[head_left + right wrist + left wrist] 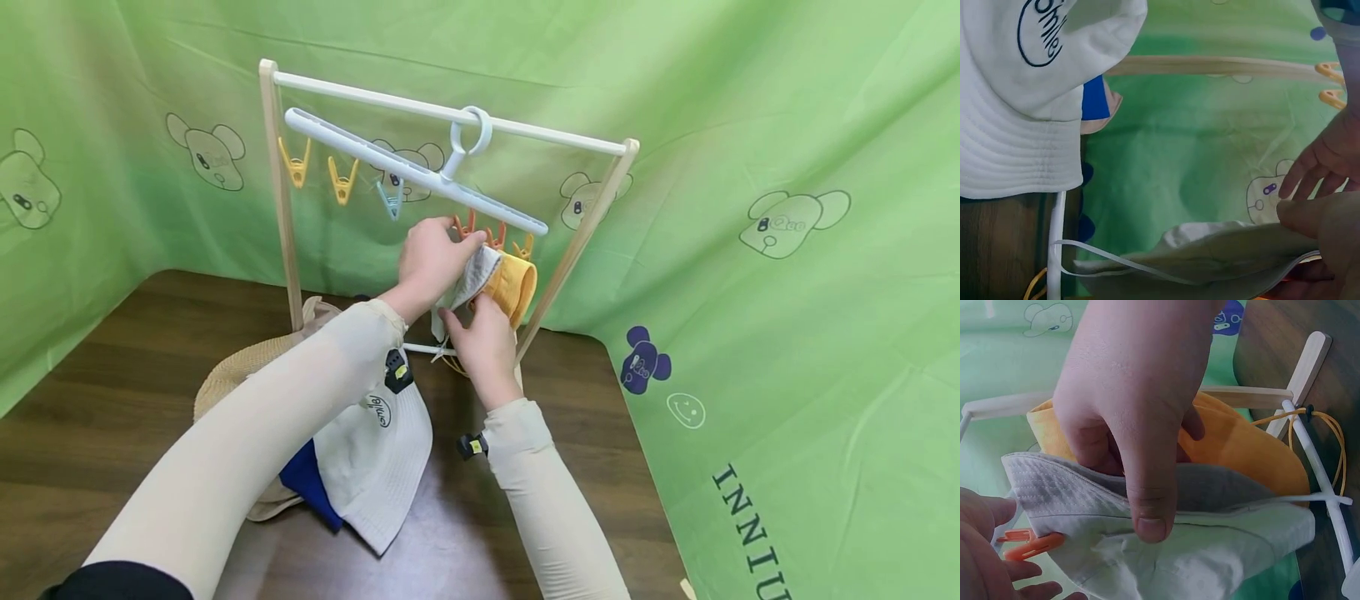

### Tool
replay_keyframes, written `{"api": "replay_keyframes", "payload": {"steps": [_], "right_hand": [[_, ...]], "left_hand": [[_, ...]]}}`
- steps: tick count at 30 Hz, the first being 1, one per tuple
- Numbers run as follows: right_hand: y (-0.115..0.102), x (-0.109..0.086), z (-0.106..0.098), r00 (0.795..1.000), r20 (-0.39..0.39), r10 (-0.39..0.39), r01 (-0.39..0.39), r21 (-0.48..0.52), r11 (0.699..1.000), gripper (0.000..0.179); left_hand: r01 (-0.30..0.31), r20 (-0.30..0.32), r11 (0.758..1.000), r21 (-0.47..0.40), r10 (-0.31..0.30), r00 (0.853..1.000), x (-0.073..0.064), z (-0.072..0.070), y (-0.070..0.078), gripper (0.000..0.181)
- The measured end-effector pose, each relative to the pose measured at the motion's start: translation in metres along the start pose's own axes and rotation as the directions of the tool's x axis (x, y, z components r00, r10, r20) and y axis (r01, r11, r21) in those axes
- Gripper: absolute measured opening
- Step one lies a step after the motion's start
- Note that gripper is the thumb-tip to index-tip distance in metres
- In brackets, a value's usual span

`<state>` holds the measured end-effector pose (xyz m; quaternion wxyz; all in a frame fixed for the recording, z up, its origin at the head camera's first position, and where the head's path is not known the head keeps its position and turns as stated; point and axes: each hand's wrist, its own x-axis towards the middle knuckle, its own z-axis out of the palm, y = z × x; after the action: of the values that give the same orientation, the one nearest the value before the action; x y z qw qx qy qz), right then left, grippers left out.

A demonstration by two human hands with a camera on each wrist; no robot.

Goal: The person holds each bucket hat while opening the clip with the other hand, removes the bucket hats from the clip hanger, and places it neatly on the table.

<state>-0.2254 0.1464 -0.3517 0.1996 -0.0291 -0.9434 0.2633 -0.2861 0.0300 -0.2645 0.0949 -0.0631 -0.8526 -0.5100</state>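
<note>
A pale grey bucket hat (1116, 550) hangs under a light-blue clip hanger (360, 150), its brim in an orange clip (1035, 544). My right hand (486, 346) pinches the grey brim, thumb outside and fingers inside; the right wrist view shows this hand (1341, 234) at the lower right. Up by that orange clip is my left hand (435, 258), its thumb and fingers spread on either side of the clip with a gap in the left wrist view. Beyond the grey hat hangs a yellow hat (513, 283), below orange and yellow clips.
The hanger hooks on the white top bar (375, 96) of a wooden-legged rack. Yellow clips (342, 181) and a blue clip (391, 200) dangle on its left half. A white hat (382, 467), a straw-coloured hat (232, 371) and something blue (311, 483) lie piled on the table.
</note>
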Motion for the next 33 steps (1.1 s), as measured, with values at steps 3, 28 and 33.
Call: {"api": "replay_keyframes", "payload": {"steps": [3,28,33], "right_hand": [[-0.001,0.000,0.002,0.999,-0.030,-0.045,0.044,-0.037,0.998,0.034],[0.005,-0.006,-0.001,0.918,-0.126,-0.376,0.352,-0.179,0.919,0.009],[0.006,-0.006,-0.002,0.905,-0.145,-0.401,0.371,-0.196,0.908,0.010]], "left_hand": [[0.010,-0.005,1.000,-0.009,-0.010,1.000,0.001,0.000,0.001,0.032],[0.074,-0.052,0.996,0.054,-0.071,0.996,0.015,-0.002,0.010,0.050],[0.080,-0.074,0.995,0.060,-0.076,0.994,0.017,-0.003,0.011,0.049]]}}
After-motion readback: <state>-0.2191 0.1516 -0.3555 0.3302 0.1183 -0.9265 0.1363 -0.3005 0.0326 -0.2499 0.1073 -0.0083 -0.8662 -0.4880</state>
